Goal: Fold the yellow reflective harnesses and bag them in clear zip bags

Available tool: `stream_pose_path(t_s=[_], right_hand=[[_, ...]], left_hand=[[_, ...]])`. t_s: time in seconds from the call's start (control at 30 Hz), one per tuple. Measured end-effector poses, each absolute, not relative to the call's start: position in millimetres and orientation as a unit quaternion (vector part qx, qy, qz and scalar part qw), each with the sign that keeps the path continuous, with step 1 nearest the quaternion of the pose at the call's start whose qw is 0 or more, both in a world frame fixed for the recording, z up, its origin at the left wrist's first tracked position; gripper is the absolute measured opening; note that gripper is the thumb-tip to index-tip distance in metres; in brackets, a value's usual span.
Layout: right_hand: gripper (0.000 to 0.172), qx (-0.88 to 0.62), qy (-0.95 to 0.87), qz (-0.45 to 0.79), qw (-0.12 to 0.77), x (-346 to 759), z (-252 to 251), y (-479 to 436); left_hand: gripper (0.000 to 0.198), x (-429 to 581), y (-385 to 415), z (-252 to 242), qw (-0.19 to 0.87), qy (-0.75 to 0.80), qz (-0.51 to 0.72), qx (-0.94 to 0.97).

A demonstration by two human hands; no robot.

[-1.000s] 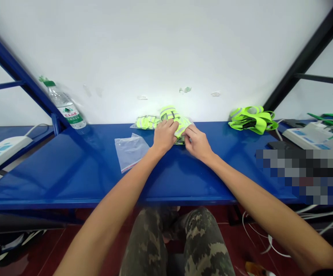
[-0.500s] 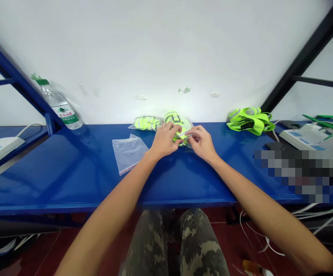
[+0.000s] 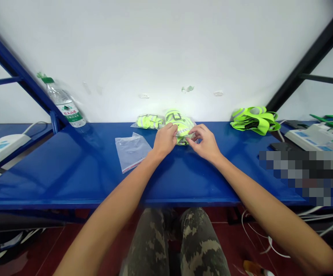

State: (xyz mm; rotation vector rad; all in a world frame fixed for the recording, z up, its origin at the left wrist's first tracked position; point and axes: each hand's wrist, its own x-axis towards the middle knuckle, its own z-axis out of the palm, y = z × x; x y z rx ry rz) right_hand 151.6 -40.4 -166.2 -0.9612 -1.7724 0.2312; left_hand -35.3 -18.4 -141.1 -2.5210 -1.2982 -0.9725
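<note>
A rolled neon-yellow reflective strap (image 3: 180, 119) with grey bands and a dark buckle lies in a clear plastic bag (image 3: 193, 122) against the wall. My left hand (image 3: 166, 138) is closed on the near left edge of that bag, its fingertips partly hidden. At the bag's right side my right hand (image 3: 203, 142) has curled fingers and thumb on the plastic. Just to the left lies a second bagged strap (image 3: 149, 121). An empty zip bag (image 3: 132, 150) rests flat near my left forearm.
A loose bundle of yellow straps (image 3: 254, 120) sits at the right on the blue table (image 3: 68, 172). A water bottle (image 3: 68, 109) leans at the back left. Power strips (image 3: 304, 138), cables and a blurred-out patch occupy the right end.
My left fingers have drawn together into a tighter grip at the bag's edge. The right thumb and fingers have parted slightly. The whole view has shifted a little.
</note>
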Motion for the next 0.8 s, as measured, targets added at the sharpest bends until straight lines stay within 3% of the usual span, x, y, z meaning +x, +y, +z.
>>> stream_pose_path(t_s=[0.27,0.43,0.8], right_hand=[[0.014,-0.436,-0.744,-0.069,0.501,156,-163,-43],[0.023,-0.408,-0.752,-0.031,0.516,160,-160,-44],[0.026,-0.351,-0.784,0.023,0.511,156,-153,-46]], left_hand=[[0.021,-23,-35,-142,0.153,-0.406,-0.329,-0.839],[0.027,-16,-43,-143,0.12,-0.354,-0.348,-0.86],[0.021,-21,-27,-148,0.127,-0.403,-0.358,-0.833]])
